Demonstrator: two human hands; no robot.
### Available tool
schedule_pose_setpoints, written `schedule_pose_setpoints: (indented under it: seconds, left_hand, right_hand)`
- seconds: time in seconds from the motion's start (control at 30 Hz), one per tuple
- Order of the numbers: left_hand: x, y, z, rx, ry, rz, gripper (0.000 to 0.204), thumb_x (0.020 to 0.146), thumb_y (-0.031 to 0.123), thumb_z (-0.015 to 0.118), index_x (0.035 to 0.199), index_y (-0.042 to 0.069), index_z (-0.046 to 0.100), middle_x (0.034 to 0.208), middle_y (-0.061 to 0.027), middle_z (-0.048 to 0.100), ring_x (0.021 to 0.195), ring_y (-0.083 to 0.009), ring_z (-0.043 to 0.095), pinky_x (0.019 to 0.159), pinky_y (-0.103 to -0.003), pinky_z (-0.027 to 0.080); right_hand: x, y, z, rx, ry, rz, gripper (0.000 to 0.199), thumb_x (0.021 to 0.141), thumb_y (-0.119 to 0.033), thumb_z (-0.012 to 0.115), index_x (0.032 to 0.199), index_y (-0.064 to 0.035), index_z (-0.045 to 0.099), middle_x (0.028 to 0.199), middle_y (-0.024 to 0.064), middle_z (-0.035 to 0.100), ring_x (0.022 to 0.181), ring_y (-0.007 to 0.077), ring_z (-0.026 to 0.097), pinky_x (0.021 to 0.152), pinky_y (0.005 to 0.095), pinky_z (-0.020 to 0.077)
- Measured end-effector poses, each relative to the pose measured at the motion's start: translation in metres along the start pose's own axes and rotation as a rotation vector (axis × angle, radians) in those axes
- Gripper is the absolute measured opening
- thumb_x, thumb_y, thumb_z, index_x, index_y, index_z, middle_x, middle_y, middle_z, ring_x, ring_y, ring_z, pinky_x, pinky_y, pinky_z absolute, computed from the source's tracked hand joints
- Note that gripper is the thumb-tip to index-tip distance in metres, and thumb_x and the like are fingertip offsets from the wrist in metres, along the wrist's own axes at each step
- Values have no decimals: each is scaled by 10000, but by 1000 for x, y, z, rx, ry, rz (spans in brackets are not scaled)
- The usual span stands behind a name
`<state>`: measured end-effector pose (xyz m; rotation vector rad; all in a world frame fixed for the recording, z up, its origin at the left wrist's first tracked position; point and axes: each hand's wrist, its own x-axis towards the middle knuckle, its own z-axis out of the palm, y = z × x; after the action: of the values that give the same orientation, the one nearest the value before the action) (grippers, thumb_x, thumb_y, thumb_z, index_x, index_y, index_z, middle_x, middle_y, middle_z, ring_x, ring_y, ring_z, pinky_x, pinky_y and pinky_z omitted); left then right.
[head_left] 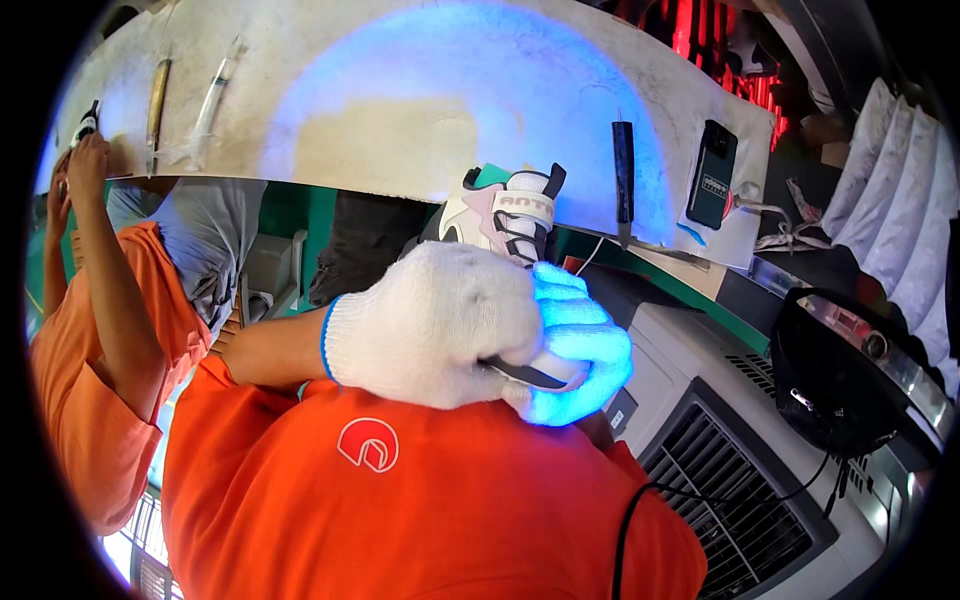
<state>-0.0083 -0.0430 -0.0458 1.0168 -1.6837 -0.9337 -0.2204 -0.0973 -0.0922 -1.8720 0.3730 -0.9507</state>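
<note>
Both hands are seen in white knit gloves, held close together just above the orange shirt (420, 500). The left hand (435, 325) is curled into a closed grip around a thin dark tool (525, 374), whose blade-like end pokes out to the right from under the fingers. The right hand (575, 345), lit bright blue, is cupped shut against the left hand and touches the same tool from the far-right side; what else it encloses cannot be told. Just beyond the hands, a white, pink and black sneaker (510, 215) is seen at the near edge of the pale tabletop (400, 120), partly hidden by the left glove. Farther right on the tabletop, a dark-handled knife (623, 170) and a black phone (712, 175) are laid. At the far left, another person's hand (85, 160) is raised beside a syringe (212, 100).
</note>
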Motion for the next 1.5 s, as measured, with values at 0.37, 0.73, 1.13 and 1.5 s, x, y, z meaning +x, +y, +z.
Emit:
schedule_pose_setpoints:
  seconds: [0.37,0.73,1.13,1.5]
  left_hand:
    - [-17,-7,24,-18,46,-61,413,677,197,955,933,74,655,928,-146,656,866,-378,717,740,-472,585]
    - [-15,-11,17,93,-66,-103,465,707,375,923,945,84,649,966,-142,633,859,-366,685,750,-459,555]
    - [-16,-14,8,-50,-11,-102,446,734,357,946,937,103,641,957,-108,635,839,-333,708,745,-448,570]
    - [-64,-49,2,-52,486,-153,804,590,276,1080,1272,81,701,1248,-161,699,1152,-380,712,940,-455,612]
  right_hand:
    - [-25,-33,-11,-3,109,118,520,742,-101,1000,1165,-55,700,1176,174,784,1255,408,728,1128,602,537]
    - [-24,-37,-12,147,96,178,323,891,-173,832,1148,-6,732,1182,178,778,1245,405,726,1213,628,457]
    - [6,-51,-14,-167,-27,77,336,1011,-291,829,1155,3,754,1134,189,774,1207,390,741,1123,580,556]
    - [48,-71,-7,-332,-278,196,745,778,-347,1045,1318,75,755,1425,297,721,1459,549,612,1186,624,539]
